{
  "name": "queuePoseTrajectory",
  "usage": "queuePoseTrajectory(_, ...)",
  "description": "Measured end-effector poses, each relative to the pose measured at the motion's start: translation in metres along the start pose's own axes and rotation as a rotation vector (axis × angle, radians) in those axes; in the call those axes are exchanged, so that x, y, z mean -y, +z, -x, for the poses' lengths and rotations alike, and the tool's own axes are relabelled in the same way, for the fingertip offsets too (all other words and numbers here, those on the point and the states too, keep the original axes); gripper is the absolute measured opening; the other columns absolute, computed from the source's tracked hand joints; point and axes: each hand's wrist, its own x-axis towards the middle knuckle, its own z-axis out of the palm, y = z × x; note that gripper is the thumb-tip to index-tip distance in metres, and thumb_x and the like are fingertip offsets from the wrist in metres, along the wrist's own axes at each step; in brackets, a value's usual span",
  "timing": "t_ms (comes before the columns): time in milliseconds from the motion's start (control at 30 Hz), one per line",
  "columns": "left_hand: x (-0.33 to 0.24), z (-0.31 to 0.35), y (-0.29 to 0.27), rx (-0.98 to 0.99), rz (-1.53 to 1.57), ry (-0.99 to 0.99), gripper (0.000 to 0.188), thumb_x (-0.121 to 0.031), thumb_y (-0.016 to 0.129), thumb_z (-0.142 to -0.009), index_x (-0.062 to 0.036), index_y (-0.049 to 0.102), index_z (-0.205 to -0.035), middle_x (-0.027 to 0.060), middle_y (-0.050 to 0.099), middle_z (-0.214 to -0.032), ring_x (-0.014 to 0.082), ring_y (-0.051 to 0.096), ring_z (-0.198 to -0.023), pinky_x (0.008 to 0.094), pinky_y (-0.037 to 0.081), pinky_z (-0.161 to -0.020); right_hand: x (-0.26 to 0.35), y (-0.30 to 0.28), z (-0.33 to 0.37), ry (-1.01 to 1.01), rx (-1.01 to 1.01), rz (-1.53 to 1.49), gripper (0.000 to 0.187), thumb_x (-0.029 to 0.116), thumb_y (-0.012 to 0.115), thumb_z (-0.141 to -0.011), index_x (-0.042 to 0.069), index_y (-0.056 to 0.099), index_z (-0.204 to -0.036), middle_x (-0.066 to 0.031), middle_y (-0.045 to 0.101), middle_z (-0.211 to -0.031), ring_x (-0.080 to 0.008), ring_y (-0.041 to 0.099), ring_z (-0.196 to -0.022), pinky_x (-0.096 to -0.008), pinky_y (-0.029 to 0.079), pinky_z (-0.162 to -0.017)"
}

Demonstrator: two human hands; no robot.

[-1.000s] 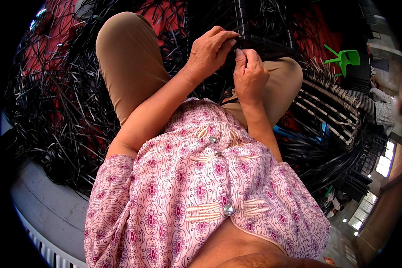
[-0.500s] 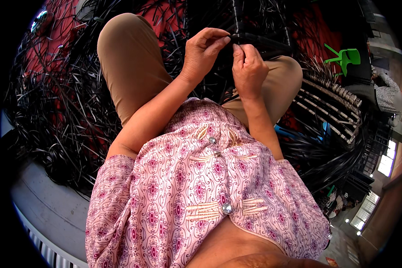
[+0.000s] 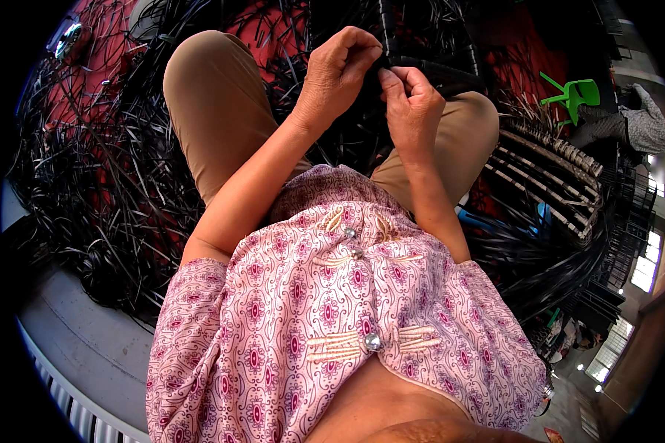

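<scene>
My left hand (image 3: 340,70) is closed in a pinch just left of a black wrapped frame (image 3: 443,70), knuckles up. Slightly lower and to the right, my right hand (image 3: 412,107) also pinches, thumb against forefinger. Between the two sets of fingertips a thin black strip barely shows against the dark background; its ends are hidden. The frame's bars meet right beside my fingers, one running upward and one off to the right. Both hands are above the gap between my bent knees, in tan trousers (image 3: 214,111).
Loose black strips (image 3: 118,162) lie heaped over red ground on the left. To the right are a rack of pale-banded bars (image 3: 547,177), a blue object (image 3: 488,220), a green plastic chair (image 3: 575,96) and another person (image 3: 639,122). A grey ledge (image 3: 81,317) curves along the lower left.
My left hand has moved up a little, its fingers curling tighter. My right hand has shifted slightly up and left. The person at far right has raised an arm.
</scene>
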Motion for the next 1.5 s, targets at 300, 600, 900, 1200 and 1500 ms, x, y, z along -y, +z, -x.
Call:
queuePoseTrajectory(300,0.004,-0.012,-0.004,0.172,0.171,-0.179,0.005,-0.006,0.065,-0.096,-0.0019,0.065,-0.100,-0.0016,0.064,-0.088,0.0072,0.059,-0.081,0.0231,0.049,-0.075,0.009,-0.009,0.001,0.297,0.084,-0.189,0.021,0.018,0.067,-0.094,-0.002,0.068,-0.087,-0.0082,0.061,-0.059,-0.0128,0.058,-0.051,-0.0322,0.046,-0.051)
queuePoseTrajectory(600,-0.005,-0.015,0.008,0.286,0.280,-0.331,0.004,-0.004,0.067,-0.092,-0.0015,0.066,-0.095,-0.0019,0.062,-0.085,0.0078,0.056,-0.078,0.0251,0.046,-0.073,0.009,-0.039,-0.005,-0.092,-0.042,0.302,0.022,0.026,0.065,-0.094,0.008,0.062,-0.081,-0.0184,0.066,-0.068,-0.0403,0.067,-0.064,-0.0502,0.053,-0.058)
queuePoseTrajectory(900,-0.039,-0.017,0.019,0.266,-0.382,0.322,0.010,-0.003,0.070,-0.082,-0.0043,0.064,-0.089,0.0085,0.068,-0.102,0.0240,0.062,-0.095,0.0354,0.048,-0.088,-0.003,-0.047,-0.001,0.128,0.056,-0.234,0.025,0.020,0.065,-0.094,-0.001,0.066,-0.080,-0.0061,0.062,-0.060,-0.0135,0.059,-0.049,-0.0312,0.046,-0.047)
queuePoseTrajectory(1200,-0.061,-0.072,0.006,0.839,-0.469,0.503,0.009,-0.005,0.064,-0.083,-0.0040,0.060,-0.091,0.0110,0.069,-0.115,0.0327,0.058,-0.125,0.0459,0.038,-0.109,0.006,-0.050,-0.001,-0.076,0.008,0.261,0.022,0.025,0.067,-0.090,0.003,0.070,-0.087,-0.0240,0.066,-0.072,-0.0412,0.067,-0.068,-0.0484,0.054,-0.062)
queuePoseTrajectory(1500,-0.058,-0.110,0.012,1.114,-0.405,0.396,0.015,-0.006,0.071,-0.078,-0.0030,0.062,-0.089,0.0161,0.068,-0.111,0.0342,0.066,-0.107,0.0419,0.052,-0.090,-0.001,-0.041,-0.005,0.489,0.173,-0.576,0.018,0.015,0.067,-0.093,0.000,0.068,-0.081,-0.0028,0.060,-0.062,-0.0090,0.055,-0.048,-0.0267,0.040,-0.041)
